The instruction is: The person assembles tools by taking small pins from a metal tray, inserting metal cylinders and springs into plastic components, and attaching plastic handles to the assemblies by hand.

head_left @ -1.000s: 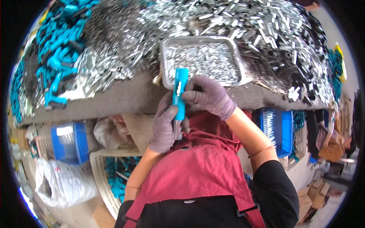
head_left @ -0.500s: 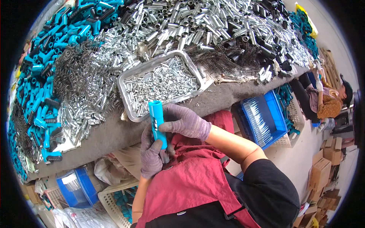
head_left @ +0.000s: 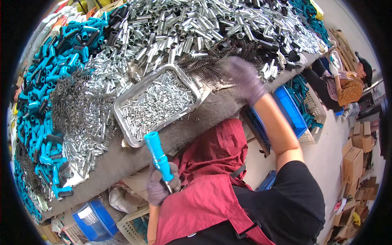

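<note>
In my gloved left hand [head_left: 160, 187] is a teal plastic tubular part [head_left: 157, 152], its hollow end tilted up and away from me. The fingers wrap round its lower end, where a bit of metal shows. My gloved right hand [head_left: 244, 78], smeared by motion, is over the near edge of a heap of dark coil springs [head_left: 200, 65]; whether it holds anything cannot be made out. Between the hands and the heaps lies a metal tray [head_left: 122, 127] of small silver metal pins.
Shiny metal tubes [head_left: 179, 20] are heaped at the back, teal plastic parts [head_left: 36, 118] at the left, grey springs [head_left: 69, 106] beside them. Below the bench edge stand blue bins [head_left: 292, 108] and a pale crate [head_left: 130, 224]. Another person [head_left: 347, 87] sits at far right.
My right hand has let go of the teal part and moved up and right to the dark springs. The left hand, still gripping the part, is a little lower.
</note>
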Action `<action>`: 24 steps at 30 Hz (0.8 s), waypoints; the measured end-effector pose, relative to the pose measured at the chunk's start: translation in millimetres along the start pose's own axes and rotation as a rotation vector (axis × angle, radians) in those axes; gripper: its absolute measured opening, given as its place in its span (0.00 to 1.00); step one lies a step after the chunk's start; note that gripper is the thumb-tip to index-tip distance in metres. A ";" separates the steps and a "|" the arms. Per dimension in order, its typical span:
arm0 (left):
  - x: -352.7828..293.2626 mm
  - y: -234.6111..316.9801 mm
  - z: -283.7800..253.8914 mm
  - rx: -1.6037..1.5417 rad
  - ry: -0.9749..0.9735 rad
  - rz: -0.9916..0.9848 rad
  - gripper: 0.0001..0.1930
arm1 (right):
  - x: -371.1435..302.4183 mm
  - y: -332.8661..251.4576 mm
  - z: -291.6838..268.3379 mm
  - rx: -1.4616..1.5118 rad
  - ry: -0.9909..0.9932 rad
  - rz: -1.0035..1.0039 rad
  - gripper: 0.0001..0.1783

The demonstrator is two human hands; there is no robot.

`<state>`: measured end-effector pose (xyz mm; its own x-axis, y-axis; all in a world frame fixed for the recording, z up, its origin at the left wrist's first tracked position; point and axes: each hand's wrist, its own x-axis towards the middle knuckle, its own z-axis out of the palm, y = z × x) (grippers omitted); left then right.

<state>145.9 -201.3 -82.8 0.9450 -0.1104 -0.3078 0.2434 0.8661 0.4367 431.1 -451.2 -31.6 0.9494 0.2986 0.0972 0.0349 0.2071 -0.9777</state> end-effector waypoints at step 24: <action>25.6 -8.8 7.8 0.169 0.011 -0.117 0.27 | 19.8 -55.9 -127.3 0.242 -0.155 0.079 0.25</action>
<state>169.7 -215.6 -88.0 0.9058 -0.1997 -0.3738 0.3859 0.7532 0.5327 487.7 -575.4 1.2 0.8865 0.4577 0.0683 -0.1301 0.3880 -0.9124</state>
